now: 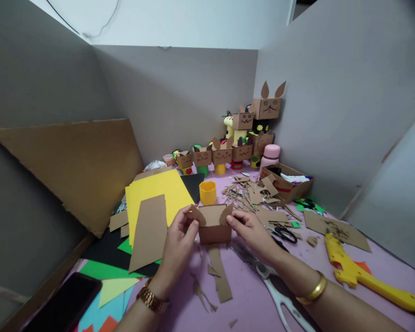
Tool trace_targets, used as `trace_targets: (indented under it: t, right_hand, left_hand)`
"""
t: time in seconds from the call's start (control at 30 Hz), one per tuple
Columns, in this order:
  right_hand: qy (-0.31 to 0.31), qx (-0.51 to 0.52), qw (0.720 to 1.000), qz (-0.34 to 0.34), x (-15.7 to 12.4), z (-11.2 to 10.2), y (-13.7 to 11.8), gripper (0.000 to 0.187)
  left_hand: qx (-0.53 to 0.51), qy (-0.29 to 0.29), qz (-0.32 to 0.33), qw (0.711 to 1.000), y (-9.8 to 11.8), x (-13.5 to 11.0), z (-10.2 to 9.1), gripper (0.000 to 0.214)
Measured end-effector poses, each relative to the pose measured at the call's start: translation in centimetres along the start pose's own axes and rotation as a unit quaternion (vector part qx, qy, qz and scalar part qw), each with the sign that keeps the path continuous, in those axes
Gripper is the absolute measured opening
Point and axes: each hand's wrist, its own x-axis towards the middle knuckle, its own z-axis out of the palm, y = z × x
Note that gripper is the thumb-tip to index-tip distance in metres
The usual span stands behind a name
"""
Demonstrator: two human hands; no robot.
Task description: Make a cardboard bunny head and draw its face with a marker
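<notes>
A small cardboard box point(215, 234) stands in front of me, with a leaf-shaped cardboard ear at each upper corner. My left hand point(182, 237) pinches the left cardboard ear point(198, 215) between thumb and fingers. On the other side, my right hand point(251, 230) pinches the right cardboard ear point(225, 215). Just behind the box sits a yellow paper ring point(208, 192). A cardboard strip point(220, 274) lies in front of the box, and large grey-handled scissors point(268, 276) lie under my right forearm.
Finished cardboard animal figures point(222, 154) line the back. Cardboard scraps point(252, 191), black-handled scissors point(285, 234) and a yellow glue gun point(356, 274) lie to the right. Yellow sheets point(155, 186), a cardboard piece point(148, 230) and a phone point(64, 302) are left. A pink bottle point(270, 154) stands behind a box of pens point(288, 184).
</notes>
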Motion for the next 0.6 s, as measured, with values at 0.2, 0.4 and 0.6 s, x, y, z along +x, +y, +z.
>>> trace_targets:
  t: [0.2, 0.4, 0.6]
  right_hand:
    - [-0.003, 0.008, 1.000, 0.006, 0.0, 0.0, 0.0, 0.034]
    - [-0.005, 0.016, 1.000, 0.011, 0.1, 0.0, -0.1, 0.035]
    - [-0.008, 0.020, 1.000, 0.014, 0.1, 0.0, -0.3, 0.034]
  left_hand:
    - [0.057, -0.120, -0.037, 0.990, 1.7, 0.5, -1.6, 0.011]
    - [0.171, -0.255, -0.063, 0.950, 2.9, 0.4, -3.1, 0.013]
    - [0.241, -0.341, -0.076, 0.905, 1.9, -0.2, -3.4, 0.021]
